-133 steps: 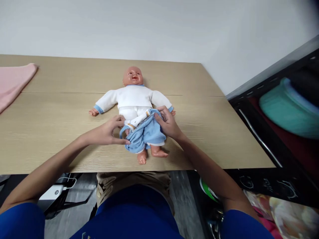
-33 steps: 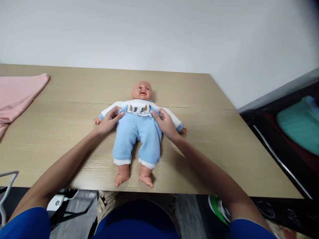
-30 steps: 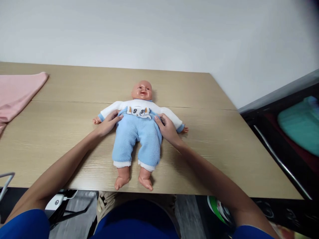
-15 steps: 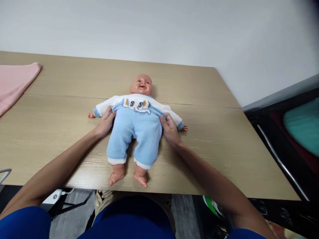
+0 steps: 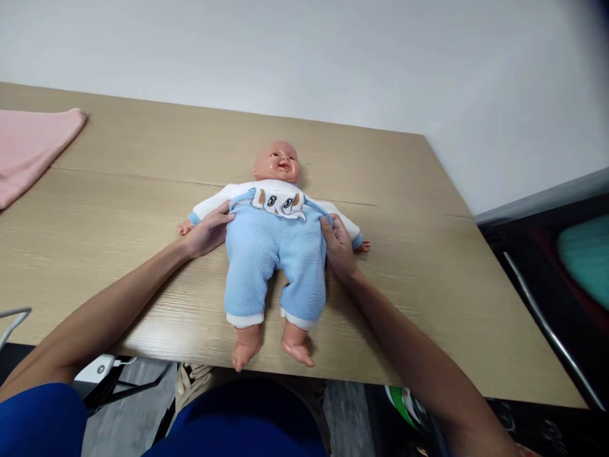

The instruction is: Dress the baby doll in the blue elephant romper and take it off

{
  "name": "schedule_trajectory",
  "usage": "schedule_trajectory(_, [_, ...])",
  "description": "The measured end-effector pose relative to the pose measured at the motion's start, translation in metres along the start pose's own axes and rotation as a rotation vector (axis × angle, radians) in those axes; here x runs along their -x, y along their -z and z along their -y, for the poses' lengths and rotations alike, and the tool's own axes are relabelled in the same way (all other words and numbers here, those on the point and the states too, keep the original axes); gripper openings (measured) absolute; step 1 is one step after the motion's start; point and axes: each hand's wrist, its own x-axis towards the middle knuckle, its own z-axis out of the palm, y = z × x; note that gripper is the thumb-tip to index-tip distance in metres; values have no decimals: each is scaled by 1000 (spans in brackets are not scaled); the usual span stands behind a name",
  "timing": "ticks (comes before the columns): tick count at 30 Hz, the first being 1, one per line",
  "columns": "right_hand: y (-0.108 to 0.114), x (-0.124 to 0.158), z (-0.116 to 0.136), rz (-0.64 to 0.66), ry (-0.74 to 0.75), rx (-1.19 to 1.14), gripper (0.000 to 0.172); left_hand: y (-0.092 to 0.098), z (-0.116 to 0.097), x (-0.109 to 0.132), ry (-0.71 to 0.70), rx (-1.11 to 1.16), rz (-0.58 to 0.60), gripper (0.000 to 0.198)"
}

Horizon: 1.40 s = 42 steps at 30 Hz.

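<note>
A baby doll (image 5: 280, 162) lies on its back on the wooden table (image 5: 409, 285), head toward the wall and bare feet near the front edge. It wears a white long-sleeved top (image 5: 216, 200) and fluffy light blue pants (image 5: 276, 238) with white leg cuffs. An animal face patch (image 5: 280, 202) sits at the pants' top, its edge curled. My left hand (image 5: 208, 230) is closed on the pants' upper side at the left, thumb on top and other fingers partly hidden. On the other side my right hand (image 5: 339, 242) pinches the waist edge, thumb uppermost.
A pink cloth (image 5: 35, 149) lies at the table's far left. Beyond the table rises a white wall (image 5: 304, 60). To the right stands a dark object with teal material (image 5: 587, 257). A white cable (image 5: 14, 324) reaches the left edge.
The view has shifted slightly, so the doll appears a little farther right. The doll's legs lie straighter and its feet nearer the table's front edge. Both hands keep hold of the pants.
</note>
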Motion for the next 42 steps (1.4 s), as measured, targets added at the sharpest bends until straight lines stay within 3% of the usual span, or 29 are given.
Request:
schedule_trajectory(8, [5, 1, 0, -31, 1, -18, 57, 14, -13, 2, -91, -419, 0, 53])
schedule_trajectory(12, [2, 4, -1, -16, 56, 26, 55, 18, -13, 4, -112, -469, -28, 53])
schedule_trajectory(19, [-5, 12, -5, -91, 181, 157, 39, 7, -8, 13, -241, -791, -268, 38])
schedule_trajectory(21, [-7, 14, -7, -137, 196, 197, 36, 3, -6, 13, -284, -727, -327, 39])
schedule_trajectory(25, [-12, 17, 2, -199, 223, 316, 28, -2, 0, 9, -246, -356, -345, 50])
schedule_trajectory(29, [-29, 12, 38, -287, 447, 573, 37, -5, 7, 4, -236, -156, -381, 55])
schedule_trajectory(32, [-55, -12, 74, -108, 596, 592, 33, -8, 10, 3, -244, -126, -451, 54])
schedule_trajectory(37, [-117, -101, 108, 513, 666, 632, 20, -15, 8, 10, -302, -178, -500, 53])
schedule_trajectory(40, [-156, -152, 107, 973, 696, 715, 37, -18, 7, 15, -334, -214, -482, 47])
schedule_trajectory(42, [-179, -170, 102, 1167, 680, 771, 48, -18, 7, 16, -341, -224, -481, 41])
